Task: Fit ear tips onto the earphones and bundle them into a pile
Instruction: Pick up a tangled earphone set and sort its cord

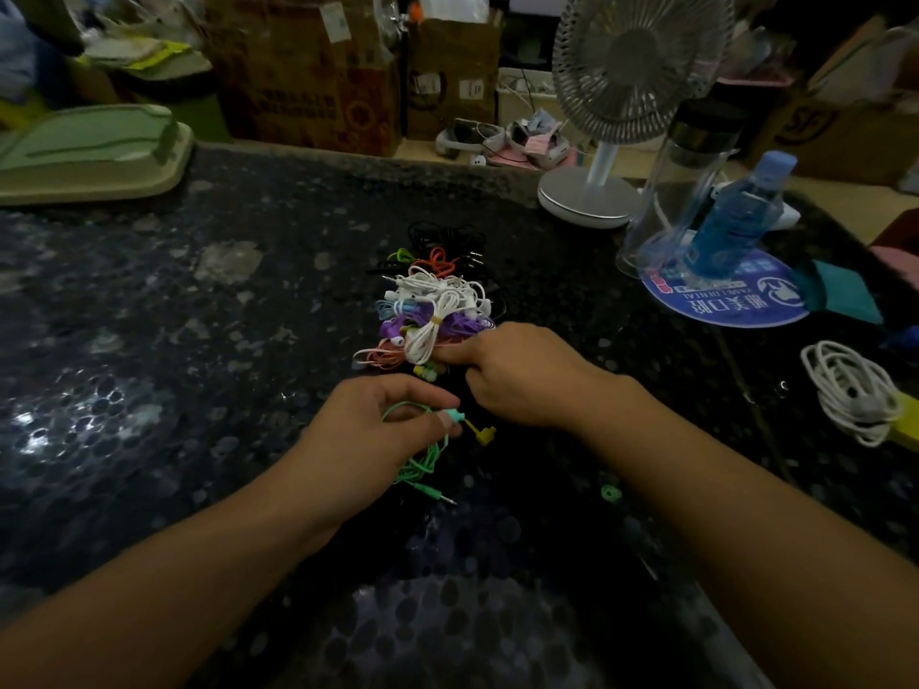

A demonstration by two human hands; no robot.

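A pile of bundled earphones (432, 300) in white, purple, orange, black and green lies at the middle of the dark stone table (199, 340). My left hand (368, 430) pinches a mint-green earphone (450, 416) near its earbud, and its cord (422, 464) trails down to a jack plug. A yellow piece (483, 434) sticks out just right of that earbud. My right hand (517, 375) is curled, with its fingertips at the near edge of the pile by some yellow ear tips (426, 372); what it holds is hidden.
A green ear tip (609, 491) lies loose on the table at the right. A coiled white cable (850, 390) sits at the far right. A white desk fan (611, 141), a clear bottle (676, 191), a blue bottle (736, 216) and a blue round pad (731, 295) stand behind. A green tray (89, 151) is at the back left.
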